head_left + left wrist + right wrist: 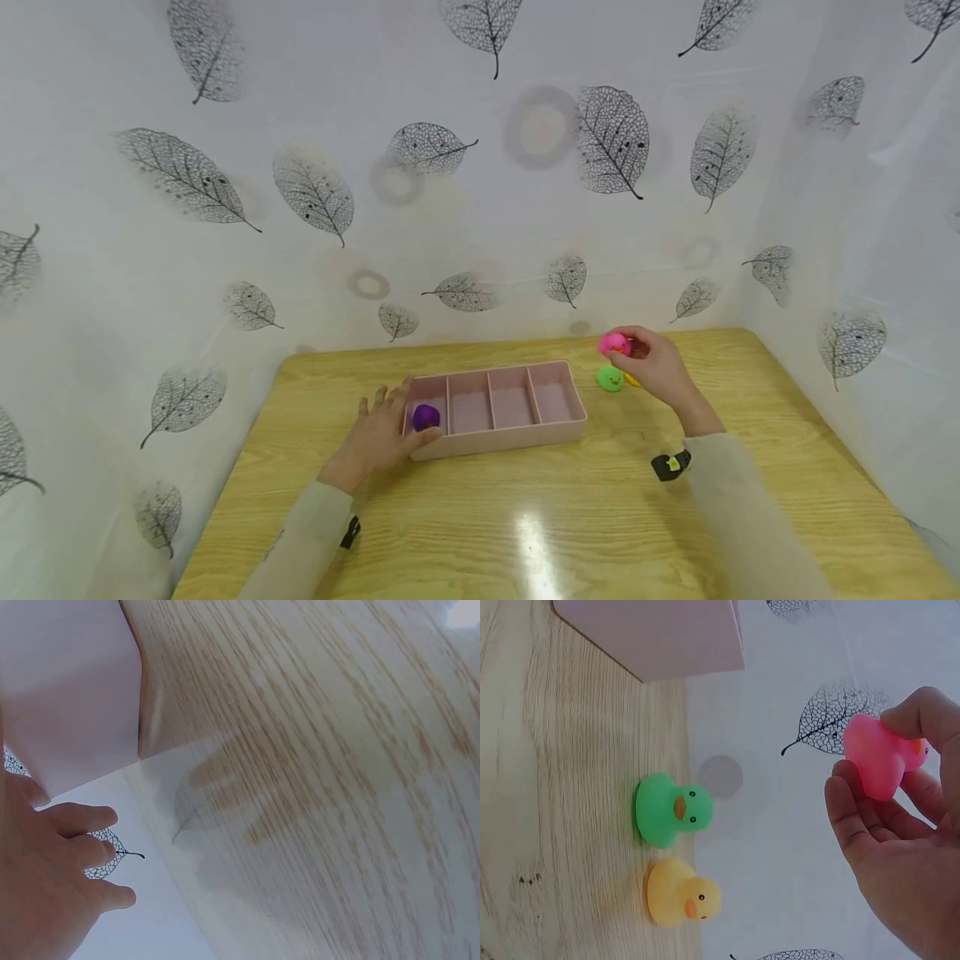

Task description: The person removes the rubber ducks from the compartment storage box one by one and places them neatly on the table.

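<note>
My right hand holds a pink rubber duck between thumb and fingers, raised above the table at the back right. Below it stand a green rubber duck and a yellow rubber duck, side by side. A pale pink tray with several compartments lies left of them. Inside its leftmost compartment is a purple rubber duck. My left hand rests against the tray's left end, fingers spread, with the thumb at the front rim and the index finger near the back corner.
A wood-grain table carries everything. White sheeting printed with dark leaves rises along its back and both sides. Dark wrist straps show below the sleeves. Light glares off the table's front part.
</note>
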Demonstrator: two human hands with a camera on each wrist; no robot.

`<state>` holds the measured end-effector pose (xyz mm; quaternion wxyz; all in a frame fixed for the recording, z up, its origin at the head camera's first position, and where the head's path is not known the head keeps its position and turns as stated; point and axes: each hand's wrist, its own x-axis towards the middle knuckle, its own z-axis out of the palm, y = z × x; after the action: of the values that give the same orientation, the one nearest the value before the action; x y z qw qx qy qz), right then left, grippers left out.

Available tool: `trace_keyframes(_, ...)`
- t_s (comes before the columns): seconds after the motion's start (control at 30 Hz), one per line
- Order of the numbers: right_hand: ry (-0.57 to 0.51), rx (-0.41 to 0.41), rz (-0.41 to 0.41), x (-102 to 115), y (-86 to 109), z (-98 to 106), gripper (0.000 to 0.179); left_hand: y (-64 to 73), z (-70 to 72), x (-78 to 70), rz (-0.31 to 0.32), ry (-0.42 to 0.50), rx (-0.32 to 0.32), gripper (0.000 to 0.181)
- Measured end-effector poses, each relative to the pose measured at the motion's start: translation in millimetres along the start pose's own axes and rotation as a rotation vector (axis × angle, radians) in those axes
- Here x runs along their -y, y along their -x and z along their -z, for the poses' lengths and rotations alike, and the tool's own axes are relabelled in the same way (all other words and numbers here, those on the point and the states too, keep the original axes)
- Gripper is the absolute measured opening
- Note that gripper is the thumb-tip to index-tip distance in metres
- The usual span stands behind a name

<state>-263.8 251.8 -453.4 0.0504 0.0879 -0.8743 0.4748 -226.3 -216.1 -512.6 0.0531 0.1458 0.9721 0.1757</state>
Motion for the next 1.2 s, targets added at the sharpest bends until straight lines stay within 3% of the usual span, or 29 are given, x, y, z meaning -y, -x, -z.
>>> trace_keyframes(0.5, 0.054, -0.069, -0.034, -26.8, 11.2, 27.3, 0.045, 0.0, 1.7, -1.4, 0.005, 0.004, -0.002, 0.110)
trace_keyframes(0.73, 0.099, -0.085, -0.090, -41.1, 14.8, 37.9, 0.052, 0.4, 1.5, -1.6, 0.010, 0.000, 0.007, 0.110)
trace_keyframes(1.2, 0.166, -0.140, -0.121, -68.2, 16.8, 48.0, 0.054, 0.9, 1.2, -1.9, 0.002, 0.002, 0.001, 0.110)
